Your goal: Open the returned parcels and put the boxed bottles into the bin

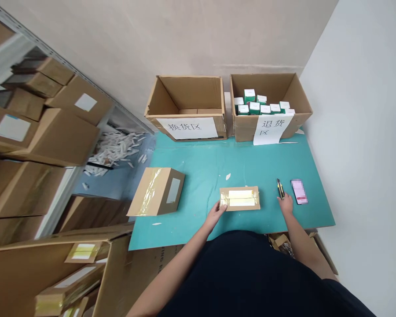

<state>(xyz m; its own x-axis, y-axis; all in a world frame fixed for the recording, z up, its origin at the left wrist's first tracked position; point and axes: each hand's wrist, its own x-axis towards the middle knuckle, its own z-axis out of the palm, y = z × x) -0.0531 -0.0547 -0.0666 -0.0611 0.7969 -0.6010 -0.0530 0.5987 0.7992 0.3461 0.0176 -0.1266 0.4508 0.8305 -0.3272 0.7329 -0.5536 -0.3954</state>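
A small taped carton [240,198] with a white label lies on the green table top [201,163], in front of my body. My left hand [215,213] holds its left end, thumb on top and fingers at the side. To the right, my right hand [285,203] has its fingers on the lower end of a yellow and black utility knife [280,189], which points away from me. A phone [299,192] with a lit pink screen lies just right of that hand.
An empty box [186,130] and a box [244,127] of green-and-white packs stand at the back. A larger carton [152,191] sits at the table's left. Shelved cartons [59,136] and a big open box [119,264] of parcels are farther left.
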